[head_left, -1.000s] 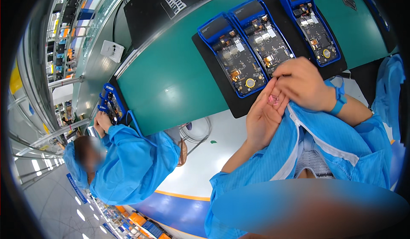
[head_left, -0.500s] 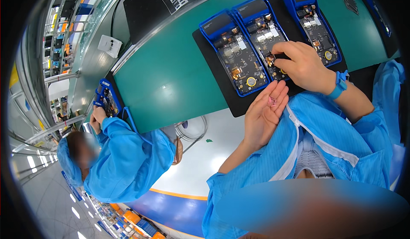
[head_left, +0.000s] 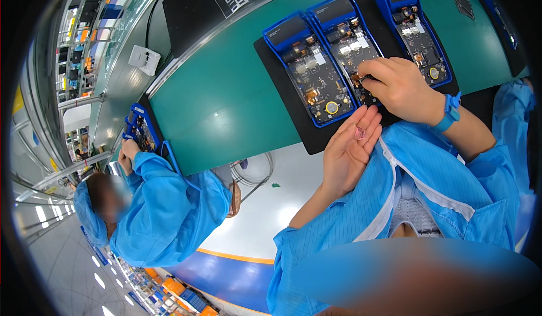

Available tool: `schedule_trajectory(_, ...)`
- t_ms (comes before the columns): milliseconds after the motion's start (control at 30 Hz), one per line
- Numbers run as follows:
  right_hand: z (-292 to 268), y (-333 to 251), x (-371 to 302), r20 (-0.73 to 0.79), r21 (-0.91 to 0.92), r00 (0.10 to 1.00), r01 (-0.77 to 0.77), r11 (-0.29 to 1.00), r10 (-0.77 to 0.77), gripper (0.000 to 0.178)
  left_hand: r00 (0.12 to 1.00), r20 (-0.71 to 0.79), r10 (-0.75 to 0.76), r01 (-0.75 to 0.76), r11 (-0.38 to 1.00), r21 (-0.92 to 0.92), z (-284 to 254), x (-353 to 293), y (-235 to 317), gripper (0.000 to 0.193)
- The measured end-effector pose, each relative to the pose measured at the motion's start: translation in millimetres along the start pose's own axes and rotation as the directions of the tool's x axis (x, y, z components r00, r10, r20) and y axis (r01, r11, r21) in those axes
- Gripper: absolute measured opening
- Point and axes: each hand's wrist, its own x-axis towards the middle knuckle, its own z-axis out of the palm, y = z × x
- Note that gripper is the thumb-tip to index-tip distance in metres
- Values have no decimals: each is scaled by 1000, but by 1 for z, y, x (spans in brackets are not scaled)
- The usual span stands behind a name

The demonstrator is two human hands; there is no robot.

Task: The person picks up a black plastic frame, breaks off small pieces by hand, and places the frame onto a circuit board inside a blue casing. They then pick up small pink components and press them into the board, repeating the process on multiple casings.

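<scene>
Three blue handheld device housings with bare circuit boards lie in front of me: a left one (head_left: 319, 81), a middle one (head_left: 354, 44) and a right one (head_left: 419, 39). Over the lower part of the middle board, my right hand (head_left: 401, 87) has thumb and forefinger brought together in a pinch; whatever is between the tips is too small to make out. My left hand (head_left: 351, 155) is palm up just below that device, fingers stretched out. Small pink translucent pieces (head_left: 359, 133) rest on its fingers. A blue band (head_left: 449, 112) circles my right wrist.
The housings lie on a black mat (head_left: 279, 81) on a green work surface (head_left: 226, 101). Flat dark parts (head_left: 464, 5) lie at the far right. A co-worker in a blue smock (head_left: 169, 208) handles another blue device (head_left: 141, 129) at the left. A white bracket (head_left: 145, 60) stands beyond.
My right hand has shifted very slightly at the middle board, its fingertips still pinched there. The left hand stays where it was.
</scene>
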Motion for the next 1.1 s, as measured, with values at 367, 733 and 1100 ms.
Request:
schedule_trajectory(367,-1,-5,-19,-14,-15,1000,-23,1000,23,23,998,58,-8,8,1000,7,0,-2,0,52)
schedule_trajectory(733,-14,-34,-24,-162,283,968,-141,949,193,20,991,132,18,-9,997,-73,11,4,-4,54)
schedule_trajectory(1100,-19,-39,-35,-177,327,962,-143,934,209,15,977,213,-32,26,999,33,23,14,-17,51)
